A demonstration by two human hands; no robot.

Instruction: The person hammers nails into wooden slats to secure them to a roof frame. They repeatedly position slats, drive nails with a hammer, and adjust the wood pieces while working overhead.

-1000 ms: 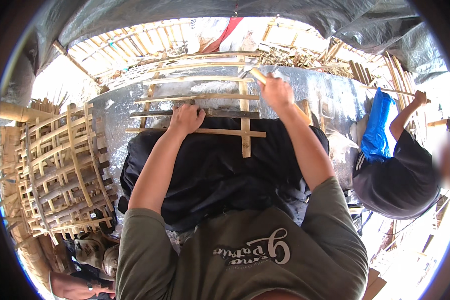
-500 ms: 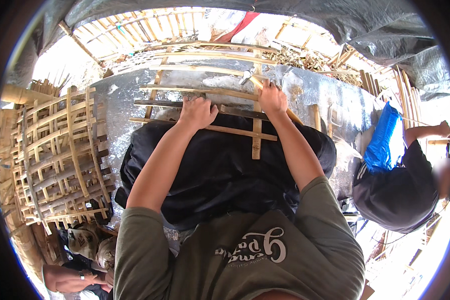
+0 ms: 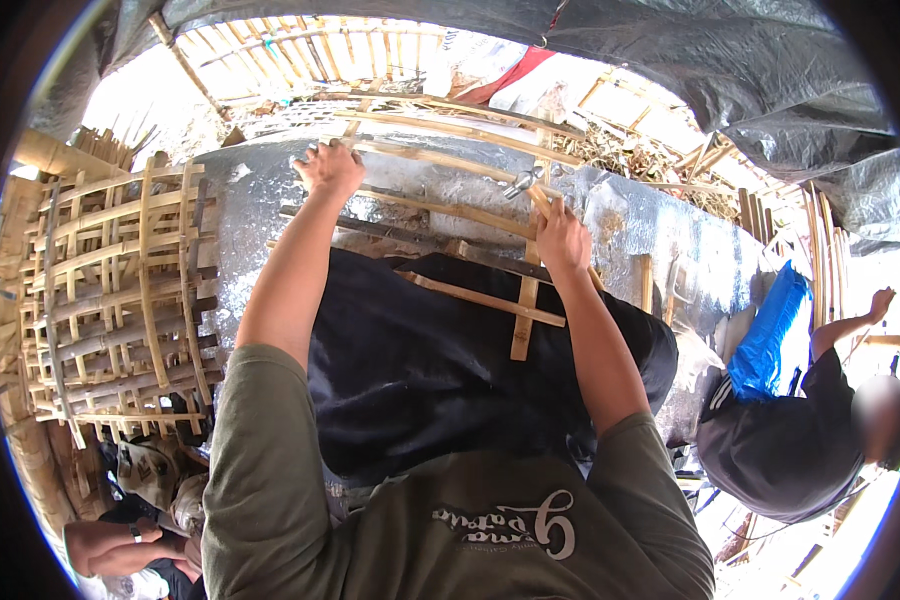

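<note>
Stacked along the left edge of the frame is a pile of woven bamboo lattice panels (image 3: 110,290), their strip ends poking out toward the middle, with a narrow dark gap between them and the silver-wrapped bundle (image 3: 250,240) that fills the centre. At the lower left corner another person's forearm (image 3: 105,545) lies low, well apart from the work.

Upper centre-left, the left hand (image 3: 328,168) is curled shut over the far end of a bamboo slat frame (image 3: 450,215), fingers wrapped around its top strip right at the upper edge of the bundle. The frame's horizontal strips run rightward across the silver wrap, and a black sheet (image 3: 430,370) covers the bundle's near half, its edge crossing under the lower strips. A vertical slat (image 3: 524,320) hangs down over the black sheet, its lower end free.

Just right of centre, the right hand (image 3: 562,240) is closed around the wooden handle of a hammer (image 3: 523,184), whose metal head sits just above the frame's upper strips; whether it touches them I cannot tell. Bare silver wrap lies open to the right of that hand.

At the right edge a second person in a dark shirt (image 3: 790,440) bends beside a blue bag (image 3: 770,335), arm raised toward bamboo poles, near the bundle's right end.
</note>
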